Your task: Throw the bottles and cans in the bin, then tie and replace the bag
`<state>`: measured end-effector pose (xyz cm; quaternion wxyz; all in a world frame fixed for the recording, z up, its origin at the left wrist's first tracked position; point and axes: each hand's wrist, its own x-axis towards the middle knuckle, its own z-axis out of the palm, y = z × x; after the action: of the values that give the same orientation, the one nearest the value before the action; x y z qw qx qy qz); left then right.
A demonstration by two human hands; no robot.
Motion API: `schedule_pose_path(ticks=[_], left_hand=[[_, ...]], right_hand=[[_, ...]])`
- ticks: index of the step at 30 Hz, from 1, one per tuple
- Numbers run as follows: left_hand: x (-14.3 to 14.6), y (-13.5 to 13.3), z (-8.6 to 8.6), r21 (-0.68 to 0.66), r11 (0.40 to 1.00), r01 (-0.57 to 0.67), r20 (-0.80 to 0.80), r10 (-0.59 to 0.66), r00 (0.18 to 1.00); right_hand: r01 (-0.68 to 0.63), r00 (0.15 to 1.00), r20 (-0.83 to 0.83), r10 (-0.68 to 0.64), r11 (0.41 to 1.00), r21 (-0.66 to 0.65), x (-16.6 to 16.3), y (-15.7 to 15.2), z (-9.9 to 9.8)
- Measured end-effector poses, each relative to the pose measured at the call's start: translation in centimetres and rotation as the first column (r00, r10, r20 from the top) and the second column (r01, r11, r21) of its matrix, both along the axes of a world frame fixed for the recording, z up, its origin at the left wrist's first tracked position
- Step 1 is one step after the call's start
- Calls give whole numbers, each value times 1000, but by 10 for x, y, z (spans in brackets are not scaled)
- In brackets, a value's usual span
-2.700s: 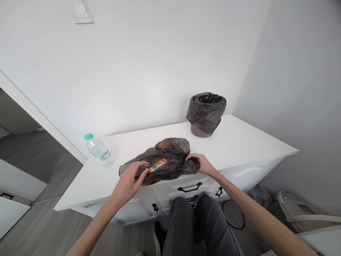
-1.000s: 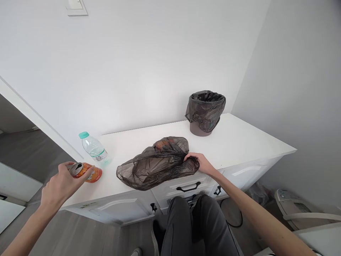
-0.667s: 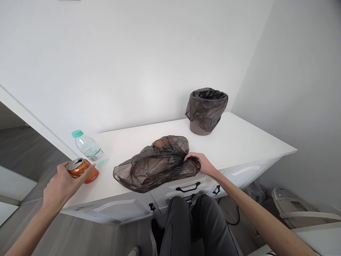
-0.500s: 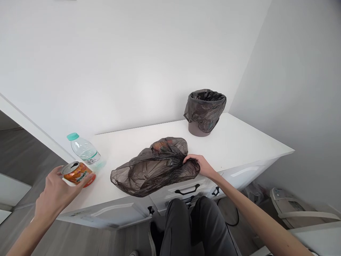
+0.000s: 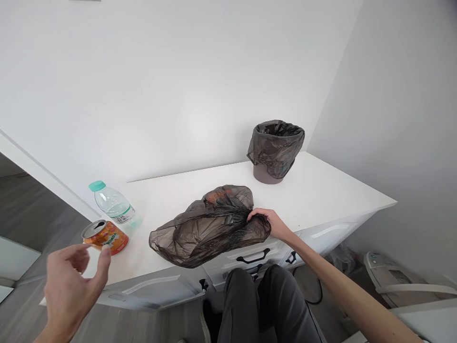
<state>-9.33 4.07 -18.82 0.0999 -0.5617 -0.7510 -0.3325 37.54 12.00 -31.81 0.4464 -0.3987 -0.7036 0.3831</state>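
My left hand (image 5: 73, 278) is just in front of an orange soda can (image 5: 107, 237), with its fingers apart and nothing held. The opened can stands upright at the left end of the white cabinet top. Behind it is a clear plastic bottle (image 5: 116, 204) with a mint-green cap. A dark, see-through garbage bag (image 5: 203, 233) lies spread near the front edge, its mouth towards the left. My right hand (image 5: 269, 221) pinches the gathered plastic at the bag's right side. Something orange-red shows dimly through the bag.
A brown trash bin (image 5: 267, 174) lined with a dark bag stands at the back right, close to the wall. Black-handled drawers and doors (image 5: 253, 256) form the cabinet front, above my knees. A beige appliance (image 5: 389, 274) sits low at the right.
My left hand has let go of the soda can and drawn back towards me, fingers apart. The can stays standing on the cabinet. My right hand keeps its hold on the bag.
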Motion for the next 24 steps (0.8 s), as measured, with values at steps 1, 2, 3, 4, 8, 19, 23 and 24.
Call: schedule_pose_path(ticks=[1,2,3,4,8,19,23,24], left_hand=[[11,-2,2,34,999,29,-8,-29,1000],[20,-4,3,62,995,81,-23,-80,997],[28,-6,2,74,985,159,-43,-156,987],[35,-7,0,67,964,259,-64,-254,965],[54,-7,-15,-49,812,582,-57,-584,810],[135,12,-37,-179,612,770,278,-719,637],[152,27,-42,-215,575,789,386,-692,610],[155,30,-44,-231,561,795,396,-692,603]], right_hand=[[3,1000,-1,-3,1000,2,0,0,0],[5,1000,-2,-5,1000,1,-1,0,1],[7,1000,-2,-7,1000,-1,-1,-1,2],[7,1000,-2,-7,1000,-4,-2,-1,2],[-2,1000,19,2,1000,3,-2,0,2],[3,1000,29,-4,1000,28,0,0,-2],[2,1000,27,-3,999,41,-1,0,-2],[-2,1000,29,0,999,43,-1,0,-2]])
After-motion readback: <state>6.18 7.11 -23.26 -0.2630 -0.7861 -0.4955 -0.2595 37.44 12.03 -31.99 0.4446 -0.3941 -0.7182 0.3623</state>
